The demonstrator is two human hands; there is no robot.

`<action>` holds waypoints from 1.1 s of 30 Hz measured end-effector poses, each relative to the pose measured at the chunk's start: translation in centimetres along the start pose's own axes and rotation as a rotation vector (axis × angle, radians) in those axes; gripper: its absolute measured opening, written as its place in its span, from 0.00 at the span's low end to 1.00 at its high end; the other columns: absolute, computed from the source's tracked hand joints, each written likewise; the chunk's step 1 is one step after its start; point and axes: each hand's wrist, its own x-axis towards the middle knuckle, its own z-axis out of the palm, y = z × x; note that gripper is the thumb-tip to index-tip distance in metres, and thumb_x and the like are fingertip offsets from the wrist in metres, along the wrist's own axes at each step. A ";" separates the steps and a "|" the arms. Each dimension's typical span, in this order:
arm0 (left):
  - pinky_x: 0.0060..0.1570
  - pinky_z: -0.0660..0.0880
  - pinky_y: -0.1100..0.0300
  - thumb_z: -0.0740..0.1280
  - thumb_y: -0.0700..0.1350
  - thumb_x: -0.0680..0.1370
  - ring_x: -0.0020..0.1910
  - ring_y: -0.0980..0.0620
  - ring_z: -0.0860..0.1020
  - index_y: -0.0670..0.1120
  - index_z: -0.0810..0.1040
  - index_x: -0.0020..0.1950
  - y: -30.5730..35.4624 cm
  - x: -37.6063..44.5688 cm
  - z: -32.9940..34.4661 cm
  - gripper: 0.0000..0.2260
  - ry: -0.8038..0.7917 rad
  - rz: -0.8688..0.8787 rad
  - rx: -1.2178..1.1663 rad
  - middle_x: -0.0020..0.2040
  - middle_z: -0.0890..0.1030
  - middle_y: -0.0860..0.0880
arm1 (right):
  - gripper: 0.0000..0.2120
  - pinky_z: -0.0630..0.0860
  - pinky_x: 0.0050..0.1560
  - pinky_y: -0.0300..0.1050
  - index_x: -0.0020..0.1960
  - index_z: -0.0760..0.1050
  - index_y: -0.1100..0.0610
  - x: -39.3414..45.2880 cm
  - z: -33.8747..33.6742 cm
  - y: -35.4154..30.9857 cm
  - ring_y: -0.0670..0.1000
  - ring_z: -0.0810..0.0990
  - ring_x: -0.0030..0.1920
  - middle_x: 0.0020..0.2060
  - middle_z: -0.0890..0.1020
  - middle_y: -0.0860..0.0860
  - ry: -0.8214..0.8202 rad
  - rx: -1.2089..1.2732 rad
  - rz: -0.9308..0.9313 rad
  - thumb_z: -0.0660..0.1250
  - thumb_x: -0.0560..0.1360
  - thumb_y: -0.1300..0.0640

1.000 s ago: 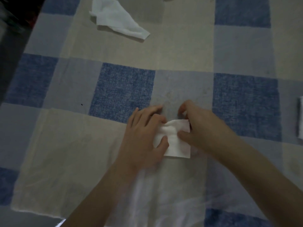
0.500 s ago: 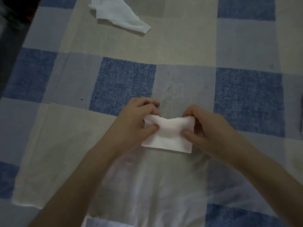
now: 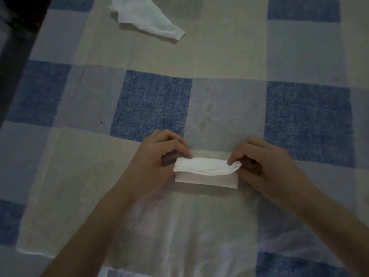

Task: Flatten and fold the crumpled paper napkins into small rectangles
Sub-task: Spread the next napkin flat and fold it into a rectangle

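Near the middle of the worktop, on the checked tablecloth (image 3: 151,104), lies a white paper napkin (image 3: 206,175), partly folded into a long strip. Its upper layer is lifted and rolled toward the person, overlapping the flat lower layer, whose near edge lies straight on the cloth.

Left hand (image 3: 157,158): fingers curled, pinching the left end of the raised layer between thumb and fingertips. Right hand (image 3: 265,162): fingers curled likewise, pinching the right end, where the paper layers bunch into a small loop. Both hands hold the same napkin, one at each end, and both forearms enter from the near edge of the view.

A second napkin, crumpled (image 3: 145,17), lies at the far side of the worktop, well apart from the hands, on a beige square of the cloth. It is loosely creased, with one corner pointing right.

Tablecloth: blue, grey-blue and beige squares, with faint stains on the pale square just beyond the hands. A lighter white cloth or paper area (image 3: 189,226) lies between the forearms at the near side; its nature cannot be determined. The dark strip at the far left edge is too dim to identify.
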 end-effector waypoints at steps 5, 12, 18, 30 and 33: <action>0.46 0.71 0.55 0.65 0.38 0.68 0.45 0.53 0.76 0.51 0.81 0.44 -0.1 -0.5 0.1 0.10 0.060 0.031 -0.002 0.44 0.80 0.56 | 0.09 0.72 0.44 0.32 0.48 0.81 0.48 -0.8 0.2 0.6 0.42 0.77 0.44 0.45 0.78 0.44 0.024 -0.021 -0.053 0.71 0.71 0.60; 0.49 0.70 0.59 0.68 0.32 0.69 0.48 0.50 0.75 0.47 0.83 0.44 -0.2 -0.6 0.3 0.11 0.082 0.109 0.108 0.48 0.80 0.53 | 0.08 0.70 0.47 0.29 0.49 0.83 0.52 -1.0 0.3 1.2 0.44 0.77 0.46 0.47 0.79 0.46 0.035 -0.073 -0.114 0.69 0.71 0.58; 0.49 0.70 0.59 0.66 0.31 0.69 0.48 0.49 0.72 0.44 0.84 0.42 -0.4 -0.9 0.7 0.11 0.125 0.180 0.215 0.49 0.80 0.50 | 0.08 0.72 0.49 0.33 0.49 0.83 0.54 -1.1 0.2 1.4 0.46 0.77 0.48 0.48 0.80 0.48 0.039 -0.134 -0.180 0.68 0.72 0.57; 0.48 0.72 0.51 0.65 0.33 0.70 0.50 0.45 0.74 0.43 0.81 0.43 0.4 -1.5 0.0 0.08 -0.006 0.301 0.511 0.53 0.80 0.47 | 0.15 0.74 0.43 0.46 0.49 0.80 0.59 -1.7 0.8 1.0 0.53 0.76 0.47 0.48 0.78 0.51 0.056 -0.218 -0.234 0.57 0.79 0.53; 0.54 0.69 0.51 0.63 0.38 0.70 0.54 0.43 0.74 0.43 0.80 0.41 2.9 -1.2 0.0 0.07 0.078 0.303 0.642 0.55 0.80 0.46 | 0.14 0.75 0.42 0.48 0.49 0.80 0.59 -1.8 1.1 1.0 0.54 0.76 0.46 0.48 0.78 0.52 0.056 -0.248 -0.238 0.57 0.79 0.54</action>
